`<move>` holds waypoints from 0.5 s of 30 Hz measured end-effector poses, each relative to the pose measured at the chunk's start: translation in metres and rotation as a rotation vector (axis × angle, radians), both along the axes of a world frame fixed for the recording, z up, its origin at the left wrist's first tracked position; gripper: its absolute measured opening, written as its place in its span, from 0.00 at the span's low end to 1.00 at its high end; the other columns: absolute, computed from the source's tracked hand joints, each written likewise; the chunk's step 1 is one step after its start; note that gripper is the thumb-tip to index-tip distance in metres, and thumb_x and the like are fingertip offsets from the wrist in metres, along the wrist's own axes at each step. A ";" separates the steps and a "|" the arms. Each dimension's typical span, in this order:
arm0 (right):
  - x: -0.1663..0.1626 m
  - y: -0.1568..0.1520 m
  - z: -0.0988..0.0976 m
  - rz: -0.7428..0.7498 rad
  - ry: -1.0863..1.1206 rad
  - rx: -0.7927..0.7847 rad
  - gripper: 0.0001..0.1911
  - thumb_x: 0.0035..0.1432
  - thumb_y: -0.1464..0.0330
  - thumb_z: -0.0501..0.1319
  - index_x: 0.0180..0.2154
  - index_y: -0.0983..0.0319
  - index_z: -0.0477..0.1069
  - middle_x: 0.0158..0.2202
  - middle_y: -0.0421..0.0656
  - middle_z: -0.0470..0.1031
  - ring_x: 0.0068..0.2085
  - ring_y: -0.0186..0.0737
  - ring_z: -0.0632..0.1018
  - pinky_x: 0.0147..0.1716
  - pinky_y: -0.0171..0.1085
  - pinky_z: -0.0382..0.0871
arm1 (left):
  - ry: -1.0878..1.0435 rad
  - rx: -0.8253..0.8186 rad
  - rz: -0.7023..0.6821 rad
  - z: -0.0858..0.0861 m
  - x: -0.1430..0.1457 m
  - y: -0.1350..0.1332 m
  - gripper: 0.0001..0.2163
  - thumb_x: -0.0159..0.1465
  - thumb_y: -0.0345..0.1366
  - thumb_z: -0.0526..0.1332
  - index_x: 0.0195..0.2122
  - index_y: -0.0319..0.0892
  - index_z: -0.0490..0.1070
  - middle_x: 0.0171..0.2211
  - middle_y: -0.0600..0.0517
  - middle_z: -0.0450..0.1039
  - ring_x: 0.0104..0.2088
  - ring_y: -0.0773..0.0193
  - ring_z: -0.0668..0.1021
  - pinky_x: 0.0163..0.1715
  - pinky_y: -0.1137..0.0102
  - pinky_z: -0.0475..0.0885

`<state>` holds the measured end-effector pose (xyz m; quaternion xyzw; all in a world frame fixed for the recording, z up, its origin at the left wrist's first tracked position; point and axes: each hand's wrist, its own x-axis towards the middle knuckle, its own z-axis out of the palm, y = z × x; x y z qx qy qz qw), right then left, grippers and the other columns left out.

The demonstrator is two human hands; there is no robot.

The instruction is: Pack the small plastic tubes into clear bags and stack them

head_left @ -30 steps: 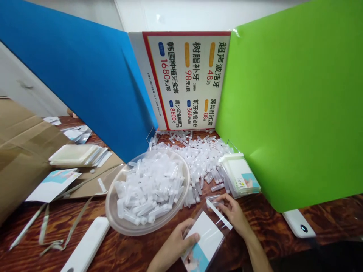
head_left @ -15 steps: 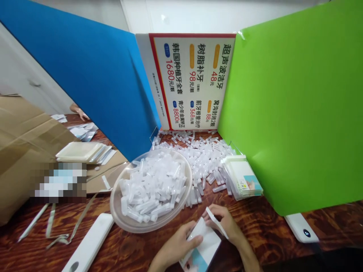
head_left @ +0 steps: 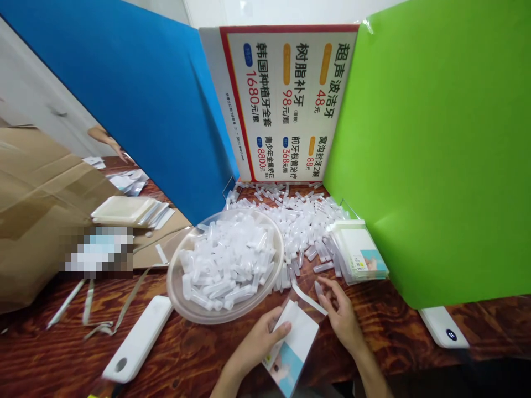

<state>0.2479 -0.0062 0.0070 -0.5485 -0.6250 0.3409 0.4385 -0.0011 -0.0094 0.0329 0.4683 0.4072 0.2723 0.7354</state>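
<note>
My left hand (head_left: pixel 265 337) grips a clear plastic bag (head_left: pixel 312 297) with a white and light-blue printed card (head_left: pixel 295 331) in it, thumb on top. The bag's flap, edged with a white strip, is lifted at its upper right. At that flap is my right hand (head_left: pixel 341 312), its thumb and fingers bent together. A small translucent tube (head_left: pixel 318 288) seems to show between its fingertips, partly hidden. Left of the hands stands a clear round bowl (head_left: pixel 176 307) heaped with white translucent tubes (head_left: pixel 230 260).
Loose tubes (head_left: pixel 305 221) cover the table behind the bowl. A stack of bagged cards (head_left: pixel 359 251) lies by the green panel (head_left: pixel 440 166). A blue panel (head_left: pixel 141 99) stands left. White devices (head_left: pixel 141 340) lie at both sides; a cardboard box (head_left: pixel 37 210) and another person's hand (head_left: pixel 112 143) are left.
My right hand has moved slightly up and right, and the flap with its white strip is folded further back from the card. My left hand keeps its hold. The whole view has shifted a little.
</note>
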 end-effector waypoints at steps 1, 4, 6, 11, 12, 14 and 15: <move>-0.007 0.003 0.006 -0.021 0.145 -0.043 0.18 0.68 0.62 0.57 0.58 0.55 0.68 0.50 0.48 0.75 0.48 0.48 0.78 0.47 0.44 0.74 | -0.007 -0.013 -0.007 0.002 0.001 -0.001 0.27 0.63 0.54 0.66 0.53 0.37 0.74 0.44 0.46 0.78 0.41 0.57 0.78 0.39 0.71 0.71; -0.027 0.007 0.017 0.035 0.549 -0.170 0.24 0.64 0.57 0.64 0.58 0.54 0.63 0.46 0.46 0.76 0.42 0.45 0.79 0.39 0.40 0.75 | -0.009 -0.013 -0.005 0.003 0.002 -0.002 0.27 0.62 0.56 0.67 0.52 0.37 0.75 0.42 0.46 0.78 0.39 0.59 0.77 0.37 0.72 0.70; -0.037 0.008 0.018 0.113 0.677 -0.233 0.23 0.59 0.56 0.68 0.52 0.55 0.66 0.40 0.43 0.77 0.35 0.41 0.79 0.31 0.36 0.72 | 0.007 0.009 0.005 0.001 -0.001 -0.003 0.27 0.61 0.56 0.66 0.50 0.36 0.76 0.42 0.46 0.78 0.39 0.59 0.77 0.38 0.72 0.70; -0.048 0.012 0.023 0.213 0.627 -0.253 0.16 0.57 0.57 0.70 0.41 0.57 0.70 0.33 0.40 0.77 0.29 0.36 0.75 0.28 0.33 0.67 | 0.010 0.075 0.047 -0.005 -0.016 -0.008 0.27 0.62 0.57 0.65 0.50 0.36 0.76 0.43 0.45 0.78 0.45 0.54 0.77 0.46 0.68 0.70; -0.047 0.014 0.028 0.267 0.550 -0.257 0.14 0.59 0.57 0.69 0.39 0.59 0.72 0.33 0.40 0.77 0.30 0.37 0.75 0.29 0.34 0.68 | 0.009 0.083 0.056 -0.005 -0.019 -0.010 0.27 0.62 0.56 0.65 0.50 0.36 0.76 0.44 0.44 0.78 0.46 0.53 0.77 0.47 0.67 0.70; -0.041 0.020 0.045 0.421 0.339 -0.284 0.11 0.62 0.59 0.66 0.35 0.61 0.77 0.32 0.42 0.78 0.33 0.39 0.77 0.33 0.35 0.69 | 0.004 0.092 0.064 -0.005 -0.025 -0.015 0.27 0.63 0.56 0.65 0.52 0.37 0.76 0.46 0.44 0.78 0.48 0.51 0.77 0.49 0.66 0.70; -0.037 0.025 0.056 0.491 0.230 -0.295 0.10 0.63 0.61 0.65 0.34 0.61 0.78 0.33 0.42 0.78 0.35 0.40 0.77 0.35 0.35 0.70 | -0.005 0.094 0.065 -0.005 -0.028 -0.017 0.28 0.63 0.56 0.65 0.53 0.36 0.75 0.47 0.44 0.78 0.49 0.51 0.77 0.49 0.65 0.70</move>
